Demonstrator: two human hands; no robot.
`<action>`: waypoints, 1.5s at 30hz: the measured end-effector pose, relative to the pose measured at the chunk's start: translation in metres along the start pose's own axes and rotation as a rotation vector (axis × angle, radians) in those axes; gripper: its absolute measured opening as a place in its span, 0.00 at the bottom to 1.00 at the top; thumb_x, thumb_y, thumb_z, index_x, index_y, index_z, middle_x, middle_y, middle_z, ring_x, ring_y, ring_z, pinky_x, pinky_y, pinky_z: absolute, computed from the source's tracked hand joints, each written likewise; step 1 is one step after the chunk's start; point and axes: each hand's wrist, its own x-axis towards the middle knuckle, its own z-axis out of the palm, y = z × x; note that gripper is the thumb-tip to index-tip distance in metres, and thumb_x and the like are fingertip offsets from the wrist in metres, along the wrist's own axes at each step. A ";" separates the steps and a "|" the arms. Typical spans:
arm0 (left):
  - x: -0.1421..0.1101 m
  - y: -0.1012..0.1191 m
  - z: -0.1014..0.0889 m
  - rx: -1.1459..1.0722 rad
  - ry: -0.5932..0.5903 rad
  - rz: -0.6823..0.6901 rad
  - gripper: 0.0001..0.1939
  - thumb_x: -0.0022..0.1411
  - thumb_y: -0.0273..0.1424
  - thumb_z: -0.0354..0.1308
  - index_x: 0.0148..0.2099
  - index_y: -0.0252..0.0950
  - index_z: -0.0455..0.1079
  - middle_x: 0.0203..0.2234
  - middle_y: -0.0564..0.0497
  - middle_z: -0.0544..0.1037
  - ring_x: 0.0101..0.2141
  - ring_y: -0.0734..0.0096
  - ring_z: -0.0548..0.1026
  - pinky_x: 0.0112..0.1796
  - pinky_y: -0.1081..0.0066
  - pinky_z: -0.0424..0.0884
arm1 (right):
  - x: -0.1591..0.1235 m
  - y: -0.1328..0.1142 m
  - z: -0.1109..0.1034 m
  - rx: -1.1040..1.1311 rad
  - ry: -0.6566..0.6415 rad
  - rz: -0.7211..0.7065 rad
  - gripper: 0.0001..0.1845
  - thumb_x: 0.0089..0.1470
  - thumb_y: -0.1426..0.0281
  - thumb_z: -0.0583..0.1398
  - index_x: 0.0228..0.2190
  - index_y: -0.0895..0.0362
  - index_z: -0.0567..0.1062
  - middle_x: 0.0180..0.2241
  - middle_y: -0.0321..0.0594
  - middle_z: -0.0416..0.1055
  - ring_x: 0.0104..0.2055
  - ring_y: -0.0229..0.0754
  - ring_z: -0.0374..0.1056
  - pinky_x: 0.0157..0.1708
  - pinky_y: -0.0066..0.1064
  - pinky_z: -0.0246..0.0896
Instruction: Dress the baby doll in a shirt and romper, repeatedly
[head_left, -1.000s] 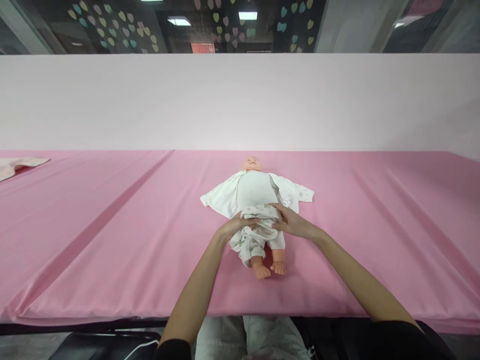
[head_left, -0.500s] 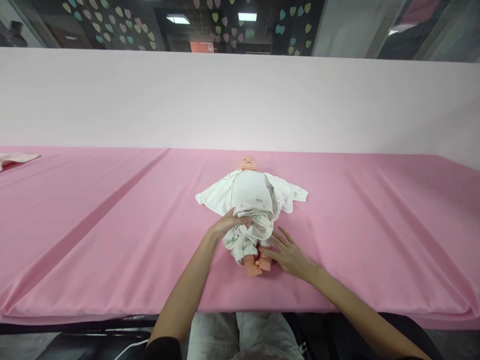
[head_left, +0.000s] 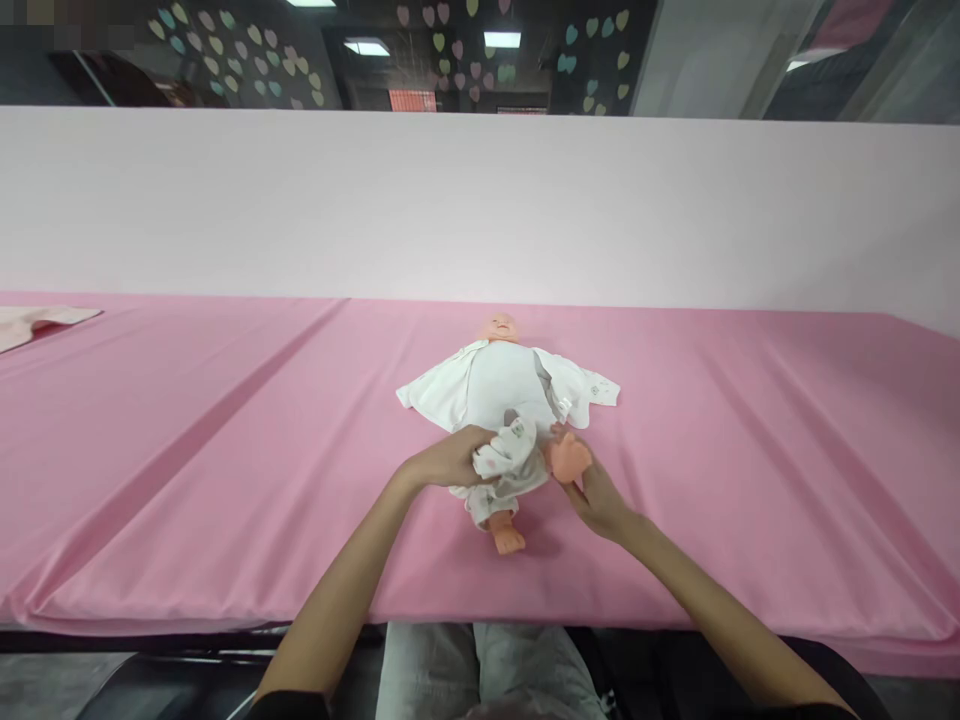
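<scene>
Left hand (head_left: 454,458): grip closed on the patterned garment (head_left: 510,452), white cloth bunched at the fingers; fingertips partly hidden in its folds. Right hand (head_left: 600,495): grip closed around the raised foot (head_left: 570,457) of the doll, thumb below it, other fingers partly hidden behind.

Doll (head_left: 502,325): one, bald, lying face up near the middle of the pink-covered table (head_left: 262,480), head toward the white partition (head_left: 480,205), legs toward the person. Lower foot (head_left: 508,538): bare, out of a cuff of the patterned garment, toes toward the near edge. Patterned garment: white with small printed motifs, gathered over the doll's hips and legs, between the two hands.

White top (head_left: 439,388): open, spread out to both sides of the doll's body; small print at the cuff on the right of the view, too small to read.

Pale cloth (head_left: 41,325): one, at the far left of the table, well apart from the doll, cut off by the view's edge.

Heart shapes (head_left: 259,60): numerous, in green, blue, cream and pink, on dark glass above the white partition. Ceiling lights (head_left: 502,40): several, bright, seen in the glass area.
</scene>
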 end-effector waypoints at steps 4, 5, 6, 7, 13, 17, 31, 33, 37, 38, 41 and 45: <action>0.003 0.026 0.015 0.284 -0.097 0.044 0.08 0.42 0.17 0.52 0.26 0.34 0.64 0.26 0.53 0.71 0.29 0.71 0.68 0.29 0.73 0.63 | 0.026 -0.010 -0.010 0.078 0.006 0.139 0.25 0.59 0.67 0.50 0.57 0.53 0.52 0.55 0.49 0.59 0.57 0.49 0.57 0.53 0.47 0.60; 0.003 0.033 0.017 0.343 -0.081 0.085 0.08 0.42 0.17 0.52 0.25 0.34 0.62 0.25 0.53 0.71 0.30 0.71 0.68 0.32 0.72 0.64 | 0.030 -0.012 -0.011 0.083 -0.013 0.118 0.25 0.59 0.66 0.50 0.57 0.53 0.53 0.54 0.49 0.59 0.57 0.49 0.57 0.53 0.46 0.59; 0.004 0.039 0.019 0.389 -0.047 0.135 0.08 0.41 0.17 0.52 0.24 0.34 0.61 0.24 0.53 0.70 0.31 0.70 0.67 0.34 0.71 0.64 | 0.033 -0.014 -0.011 0.087 -0.033 0.082 0.24 0.59 0.66 0.50 0.57 0.53 0.53 0.55 0.48 0.59 0.58 0.49 0.56 0.54 0.46 0.59; 0.004 0.043 0.020 0.424 0.000 0.183 0.08 0.42 0.18 0.53 0.23 0.35 0.60 0.22 0.53 0.69 0.32 0.69 0.67 0.37 0.69 0.64 | 0.034 -0.015 -0.010 0.089 -0.049 0.049 0.25 0.59 0.66 0.50 0.57 0.52 0.53 0.55 0.48 0.58 0.58 0.48 0.55 0.55 0.46 0.58; 0.001 0.052 0.016 0.516 0.276 0.289 0.08 0.45 0.24 0.57 0.19 0.34 0.61 0.34 0.47 0.69 0.37 0.66 0.65 0.41 0.64 0.63 | 0.024 -0.017 -0.007 0.117 -0.110 0.091 0.28 0.59 0.68 0.50 0.59 0.48 0.49 0.59 0.44 0.54 0.62 0.45 0.49 0.58 0.45 0.54; 0.005 0.057 0.020 0.501 0.281 0.328 0.09 0.46 0.21 0.57 0.18 0.33 0.61 0.47 0.45 0.65 0.49 0.58 0.60 0.47 0.62 0.62 | 0.025 -0.022 -0.009 0.164 -0.181 0.108 0.30 0.58 0.69 0.52 0.60 0.49 0.49 0.60 0.44 0.50 0.63 0.46 0.46 0.58 0.45 0.53; 0.004 0.055 0.017 0.292 0.148 0.126 0.07 0.42 0.17 0.51 0.24 0.33 0.62 0.57 0.49 0.62 0.32 0.71 0.71 0.24 0.73 0.61 | 0.016 -0.040 -0.005 0.361 -0.030 0.047 0.36 0.53 0.60 0.56 0.60 0.54 0.51 0.62 0.46 0.48 0.63 0.50 0.45 0.59 0.47 0.50; 0.004 0.057 0.019 0.422 0.164 0.103 0.05 0.42 0.19 0.51 0.23 0.33 0.61 0.57 0.49 0.63 0.28 0.73 0.70 0.22 0.72 0.57 | 0.019 -0.042 0.000 0.281 0.075 0.041 0.32 0.53 0.65 0.56 0.58 0.54 0.55 0.59 0.46 0.55 0.61 0.49 0.52 0.57 0.45 0.54; 0.005 0.062 0.022 0.622 0.209 0.060 0.04 0.43 0.21 0.52 0.25 0.33 0.62 0.58 0.47 0.62 0.25 0.75 0.68 0.21 0.71 0.52 | 0.025 -0.048 0.010 0.195 0.213 0.083 0.27 0.50 0.66 0.57 0.53 0.55 0.62 0.52 0.47 0.65 0.54 0.51 0.61 0.52 0.45 0.60; 0.006 0.063 0.023 0.623 0.204 0.057 0.03 0.43 0.22 0.52 0.25 0.33 0.62 0.58 0.46 0.62 0.24 0.76 0.67 0.21 0.71 0.52 | 0.026 -0.049 0.012 0.190 0.225 0.116 0.27 0.49 0.65 0.58 0.52 0.55 0.63 0.50 0.47 0.67 0.53 0.51 0.63 0.51 0.45 0.61; 0.006 0.063 0.020 0.539 0.163 0.067 0.06 0.41 0.20 0.51 0.26 0.33 0.64 0.51 0.45 0.68 0.24 0.74 0.67 0.21 0.72 0.53 | 0.028 -0.052 0.018 0.197 0.242 0.251 0.25 0.47 0.64 0.59 0.48 0.54 0.65 0.43 0.44 0.72 0.46 0.50 0.68 0.45 0.44 0.66; 0.010 0.060 0.005 0.345 0.144 0.028 0.19 0.41 0.18 0.50 0.37 0.36 0.68 0.28 0.52 0.74 0.26 0.70 0.69 0.22 0.73 0.56 | 0.026 -0.051 0.022 0.240 0.222 0.328 0.19 0.47 0.65 0.58 0.43 0.54 0.69 0.33 0.41 0.74 0.37 0.49 0.71 0.33 0.39 0.70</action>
